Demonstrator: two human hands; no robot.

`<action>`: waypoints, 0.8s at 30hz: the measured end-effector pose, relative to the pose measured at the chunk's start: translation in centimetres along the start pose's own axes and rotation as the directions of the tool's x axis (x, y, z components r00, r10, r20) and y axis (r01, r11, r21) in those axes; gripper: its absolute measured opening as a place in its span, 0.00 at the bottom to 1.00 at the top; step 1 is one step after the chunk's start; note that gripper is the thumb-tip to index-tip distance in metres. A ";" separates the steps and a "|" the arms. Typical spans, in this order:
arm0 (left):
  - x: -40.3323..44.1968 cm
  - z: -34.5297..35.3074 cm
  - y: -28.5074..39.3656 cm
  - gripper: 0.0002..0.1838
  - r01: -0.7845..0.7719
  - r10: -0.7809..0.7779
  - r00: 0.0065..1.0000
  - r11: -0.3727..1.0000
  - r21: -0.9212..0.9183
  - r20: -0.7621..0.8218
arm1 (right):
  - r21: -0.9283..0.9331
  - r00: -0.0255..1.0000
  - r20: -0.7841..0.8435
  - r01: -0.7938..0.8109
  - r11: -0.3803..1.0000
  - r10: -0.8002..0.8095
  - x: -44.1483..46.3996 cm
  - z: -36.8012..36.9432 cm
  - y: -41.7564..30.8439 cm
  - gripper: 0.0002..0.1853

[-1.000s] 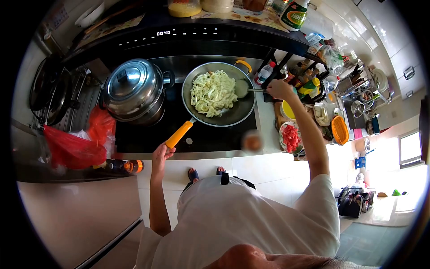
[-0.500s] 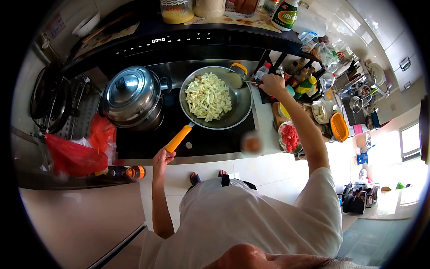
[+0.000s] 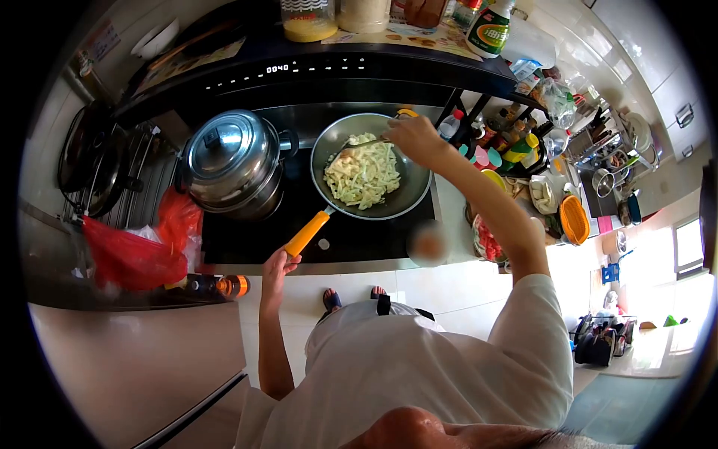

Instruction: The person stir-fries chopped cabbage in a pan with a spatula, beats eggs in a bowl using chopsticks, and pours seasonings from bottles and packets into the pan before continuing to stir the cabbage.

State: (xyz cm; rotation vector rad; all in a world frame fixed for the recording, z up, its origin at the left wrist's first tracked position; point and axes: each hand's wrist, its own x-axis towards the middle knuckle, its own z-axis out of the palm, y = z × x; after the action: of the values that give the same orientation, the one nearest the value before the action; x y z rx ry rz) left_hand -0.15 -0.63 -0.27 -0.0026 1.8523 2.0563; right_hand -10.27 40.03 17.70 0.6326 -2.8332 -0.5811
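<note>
A wide grey wok [image 3: 417, 176] sits on the black cooktop [image 3: 258, 239] with a heap of chopped pale green cabbage [image 3: 366, 183] in it. My left hand [image 3: 280, 271] is closed on the end of the wok's orange handle [image 3: 307, 233]. Over the wok's far right side, my right hand [image 3: 413, 141] grips a spatula [image 3: 364, 143]. Its blade lies at the upper left of the cabbage, partly hidden among the pieces. A second orange grip [image 3: 407, 113] shows at the wok's far rim, partly behind my right hand.
Left of the wok stands a lidded steel pot [image 3: 228, 161]. Red plastic bags [image 3: 134, 251] lie at the left front. On the right counter are sauce bottles [image 3: 520, 150], a bowl of red pieces [image 3: 488, 241] and an orange basket [image 3: 574, 219]. A black range hood [image 3: 314, 67] overhangs the back.
My right hand has moved left with the spatula, from the wok's right side across to the cabbage's upper left. My left hand stays on the handle. The whole view has shifted slightly.
</note>
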 end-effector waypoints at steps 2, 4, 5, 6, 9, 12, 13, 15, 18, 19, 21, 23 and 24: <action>-0.2 0.3 0.4 0.24 0.004 -0.004 1.000 1.000 0.011 -0.007 | -0.062 0.997 0.074 0.038 0.997 -0.033 -1.6 -2.6 0.9 0.09; -0.3 0.5 0.8 0.23 0.010 -0.010 1.000 1.000 0.004 -0.016 | -0.066 0.996 0.065 0.065 0.996 -0.061 -3.0 -4.5 2.1 0.09; -0.3 0.7 0.9 0.23 0.013 -0.014 1.000 1.000 -0.009 -0.022 | -0.049 0.996 0.086 0.043 0.998 -0.039 -3.5 -5.1 2.7 0.09; -0.3 0.7 1.0 0.23 0.015 -0.016 0.999 1.000 -0.022 -0.028 | -0.032 0.994 0.105 0.020 0.999 -0.016 -4.0 -5.5 3.3 0.10; -0.4 0.8 0.7 0.23 0.010 -0.011 0.999 0.999 -0.042 -0.036 | 0.045 0.980 0.098 -0.181 0.983 0.176 -4.9 -3.3 5.8 0.06; -0.4 0.8 0.8 0.23 0.017 -0.019 0.999 0.999 -0.038 -0.051 | 0.050 0.893 0.285 -0.376 0.925 0.347 -4.2 -1.5 7.3 0.09; -0.5 0.9 0.9 0.23 0.027 -0.029 0.998 0.999 -0.031 -0.060 | 0.036 0.868 0.323 -0.409 0.912 0.377 -4.2 -0.5 7.6 0.11; -0.4 1.1 1.0 0.23 0.048 -0.049 0.996 0.999 -0.018 -0.077 | 0.054 0.818 0.399 -0.472 0.880 0.414 -3.6 2.4 8.4 0.13; -0.4 1.0 0.6 0.22 0.049 -0.052 0.994 0.998 -0.034 -0.098 | 0.158 0.785 0.465 -0.528 0.834 0.409 -2.3 6.0 8.9 0.16; -0.4 1.1 0.7 0.22 0.047 -0.049 0.994 0.999 -0.026 -0.095 | 0.201 0.801 0.452 -0.521 0.830 0.393 -1.5 5.7 8.2 0.15; -0.5 1.2 0.9 0.21 0.045 -0.046 0.995 0.999 -0.011 -0.086 | 0.282 0.882 0.370 -0.407 0.869 0.292 0.2 5.8 7.3 0.15; -0.3 1.2 0.6 0.21 0.040 -0.041 0.994 0.999 -0.018 -0.097 | 0.334 0.969 0.223 -0.179 0.925 0.107 2.0 7.0 7.0 0.16; -0.3 1.2 0.4 0.21 0.040 -0.042 0.994 0.999 -0.021 -0.099 | 0.332 0.975 0.217 -0.117 0.936 0.044 2.7 5.1 6.0 0.14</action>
State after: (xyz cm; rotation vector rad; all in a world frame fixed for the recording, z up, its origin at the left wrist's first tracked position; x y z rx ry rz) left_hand 0.34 0.42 0.32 -0.1490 1.8743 2.0808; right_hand -16.25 45.56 15.79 0.5300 -3.1733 -0.1405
